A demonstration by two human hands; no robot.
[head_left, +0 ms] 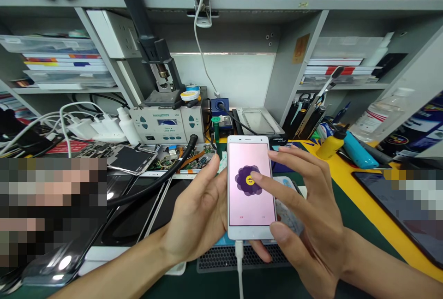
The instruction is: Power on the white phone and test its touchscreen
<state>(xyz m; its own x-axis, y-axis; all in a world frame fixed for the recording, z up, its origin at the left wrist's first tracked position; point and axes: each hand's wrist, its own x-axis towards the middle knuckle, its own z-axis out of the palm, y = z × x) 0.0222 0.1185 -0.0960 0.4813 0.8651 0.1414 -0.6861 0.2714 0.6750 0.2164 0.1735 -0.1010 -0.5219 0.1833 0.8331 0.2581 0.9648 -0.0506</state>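
Observation:
A white smartphone [252, 233] rests in my left hand [199, 209], whose palm and fingers pass behind it while the thumb stands away from its left edge. Fingertips of that hand show below the phone. Its lit pink screen has a dark purple flower shape with a yellow centre. Over the right side of the phone, my right hand [311, 206] has its fingers spread. One fingertip is at the yellow centre, and the thumb is by the lower right corner. A white charging cable [239, 262] is plugged into the phone's bottom end.
Behind the phone stand a grey soldering station [166, 123] and opened devices with circuit boards [180, 156]. A thick black hose [162, 183] crosses the left side. On the right are a yellow bottle [330, 146], a dark tablet [398, 211] and a tool holder [308, 114].

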